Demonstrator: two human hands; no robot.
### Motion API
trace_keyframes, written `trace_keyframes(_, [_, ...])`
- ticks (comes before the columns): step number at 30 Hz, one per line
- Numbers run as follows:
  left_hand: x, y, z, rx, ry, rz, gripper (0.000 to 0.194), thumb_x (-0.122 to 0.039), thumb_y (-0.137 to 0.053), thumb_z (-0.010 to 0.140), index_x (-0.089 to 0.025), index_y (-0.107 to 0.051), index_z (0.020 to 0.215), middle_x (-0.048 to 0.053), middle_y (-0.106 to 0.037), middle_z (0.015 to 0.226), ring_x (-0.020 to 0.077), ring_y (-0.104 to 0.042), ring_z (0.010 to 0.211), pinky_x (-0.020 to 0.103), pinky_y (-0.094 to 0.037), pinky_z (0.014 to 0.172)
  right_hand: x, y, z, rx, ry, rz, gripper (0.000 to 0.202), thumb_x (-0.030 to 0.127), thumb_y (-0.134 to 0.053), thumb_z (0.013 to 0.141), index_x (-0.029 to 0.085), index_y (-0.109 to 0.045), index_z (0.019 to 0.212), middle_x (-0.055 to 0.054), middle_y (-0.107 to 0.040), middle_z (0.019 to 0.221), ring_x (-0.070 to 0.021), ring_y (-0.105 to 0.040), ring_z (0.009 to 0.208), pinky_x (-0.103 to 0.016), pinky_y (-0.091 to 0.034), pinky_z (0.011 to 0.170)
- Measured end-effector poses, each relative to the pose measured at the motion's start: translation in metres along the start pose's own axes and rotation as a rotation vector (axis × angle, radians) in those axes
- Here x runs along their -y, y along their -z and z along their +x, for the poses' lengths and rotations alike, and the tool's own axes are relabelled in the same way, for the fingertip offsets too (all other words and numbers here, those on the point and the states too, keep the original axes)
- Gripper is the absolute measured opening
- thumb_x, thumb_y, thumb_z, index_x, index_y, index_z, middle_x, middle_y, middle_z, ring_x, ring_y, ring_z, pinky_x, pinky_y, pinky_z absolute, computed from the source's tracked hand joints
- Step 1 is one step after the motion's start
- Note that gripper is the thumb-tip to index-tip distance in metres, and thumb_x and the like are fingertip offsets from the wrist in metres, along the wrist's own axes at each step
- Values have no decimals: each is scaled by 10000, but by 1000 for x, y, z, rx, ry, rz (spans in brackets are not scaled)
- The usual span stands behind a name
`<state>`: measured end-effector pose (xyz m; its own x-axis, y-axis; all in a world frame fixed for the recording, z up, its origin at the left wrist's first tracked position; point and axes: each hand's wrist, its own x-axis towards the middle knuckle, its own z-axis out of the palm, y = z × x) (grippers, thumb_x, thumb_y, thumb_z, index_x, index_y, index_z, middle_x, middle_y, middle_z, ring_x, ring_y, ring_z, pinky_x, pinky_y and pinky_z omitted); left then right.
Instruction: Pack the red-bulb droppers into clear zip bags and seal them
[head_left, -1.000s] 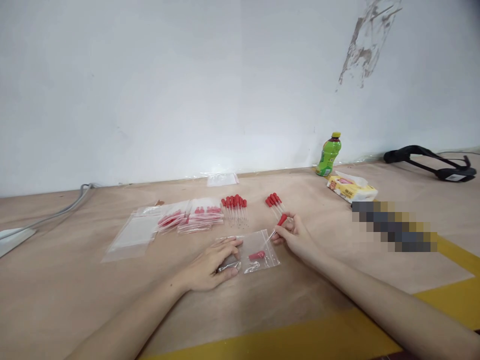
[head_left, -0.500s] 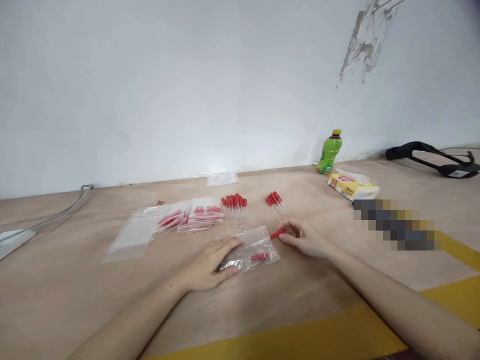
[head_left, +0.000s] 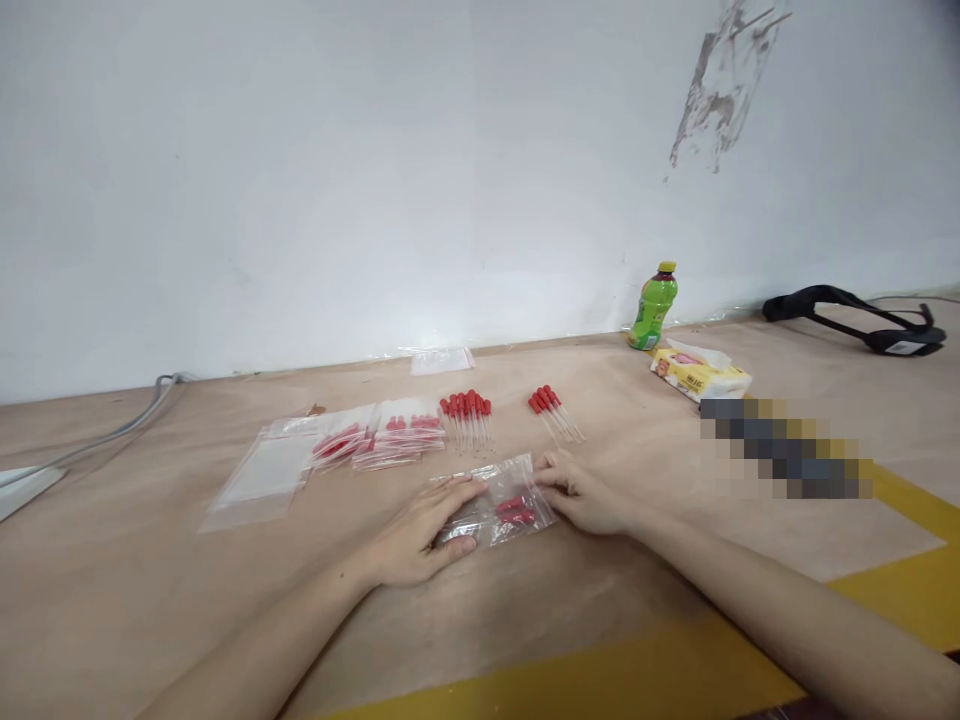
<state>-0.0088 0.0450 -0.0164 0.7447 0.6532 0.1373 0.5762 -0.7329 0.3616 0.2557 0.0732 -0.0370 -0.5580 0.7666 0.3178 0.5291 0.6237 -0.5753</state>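
A clear zip bag [head_left: 487,480] lies on the brown-covered table with red-capped droppers [head_left: 516,510] inside. My left hand [head_left: 427,530] rests on the bag's left part, thumb and fingers spread. At the bag's right edge is my right hand [head_left: 581,492], its fingers closed on that edge. Behind the bag stand out two groups of red-topped droppers, a larger one [head_left: 467,405] and a smaller one [head_left: 549,402]. Filled bags [head_left: 397,445] are piled to the left, beside flat unfilled bags [head_left: 262,480].
Another flat bag [head_left: 442,361] lies by the wall. To the right are a green bottle [head_left: 653,310], a yellow tissue pack [head_left: 701,372], a black headset-like frame [head_left: 855,315] and a blurred-out dark object [head_left: 787,448]. A grey cable [head_left: 120,430] runs at the left.
The red dropper that my right hand held at the bag's mouth is now inside the bag, beside the other red part. My right hand has moved slightly left onto the bag's edge.
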Motion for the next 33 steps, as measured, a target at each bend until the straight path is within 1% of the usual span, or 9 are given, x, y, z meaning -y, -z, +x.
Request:
trace_keyframes(3, [0, 0, 0, 15, -7, 1, 493, -385, -426, 868, -250, -288, 1322, 51, -357, 1350, 236, -304, 1240, 430, -272, 1012, -24, 21, 14, -158, -260, 74, 183, 304, -522, 746, 176, -649, 780, -23, -574, 694, -129, -507, 658, -254, -404, 634])
trace_keyframes(6, [0, 1, 0, 40, -15, 15, 464, -378, -429, 868, -266, -328, 1307, 35, -330, 1370, 232, -277, 1259, 440, -237, 1029, -56, 42, 38, -327, -557, -6, 144, 296, -582, 677, 156, -601, 708, -20, -577, 635, -122, -502, 581, -228, -377, 545])
trace_keyframes(8, [1, 1, 0, 46, -12, 18, 460, -375, -429, 869, -274, -332, 1307, 30, -323, 1374, 228, -272, 1262, 442, -230, 1032, -73, 50, 56, -406, -687, -77, 165, 303, -611, 642, 159, -591, 719, -31, -595, 690, -128, -521, 629, -220, -369, 554])
trace_keyframes(11, [1, 1, 1, 48, -11, 13, 466, -377, -435, 866, -274, -332, 1309, 30, -325, 1373, 224, -274, 1263, 438, -231, 1032, -87, 51, 76, -422, -789, -76, 205, 314, -628, 616, 145, -589, 726, -56, -599, 709, -139, -526, 643, -222, -358, 535])
trace_keyframes(19, [1, 1, 0, 47, -6, 7, 466, -390, -440, 864, -273, -341, 1304, 26, -325, 1373, 214, -273, 1264, 418, -221, 1041, -86, 40, 96, -273, -872, 140, 163, 228, -665, 551, 148, -530, 509, 27, -446, 385, -85, -414, 381, -200, -274, 371])
trace_keyframes(25, [1, 0, 1, 47, -15, 18, 460, -384, -438, 865, -268, -348, 1301, 33, -323, 1374, 211, -273, 1264, 419, -225, 1037, -83, 38, 100, -285, -905, 330, 124, 92, -625, 536, 140, -511, 521, 13, -457, 362, -108, -468, 387, -205, -352, 367])
trace_keyframes(28, [1, 1, 1, 50, -16, 12, 461, -379, -442, 863, -265, -350, 1301, 37, -324, 1373, 213, -278, 1261, 421, -225, 1036, -82, 40, 97, -342, -910, 435, 141, 82, -613, 536, 135, -544, 648, 26, -461, 388, -97, -458, 376, -205, -372, 360])
trace_keyframes(30, [0, 1, 1, 45, -19, 5, 462, -379, -445, 862, -267, -351, 1300, 38, -326, 1372, 219, -283, 1258, 424, -231, 1032, -79, 40, 91, -404, -883, 514, 290, 87, -590, 554, 140, -542, 834, 40, -474, 439, -88, -463, 384, -204, -396, 372])
trace_keyframes(33, [0, 1, 1, 33, -23, -10, 457, -381, -444, 861, -273, -355, 1297, 34, -337, 1366, 227, -292, 1254, 431, -235, 1029, -69, 37, 72, -499, -813, 607, 543, 99, -522, 594, 190, -398, 1114, 58, -486, 525, -85, -496, 424, -204, -436, 409])
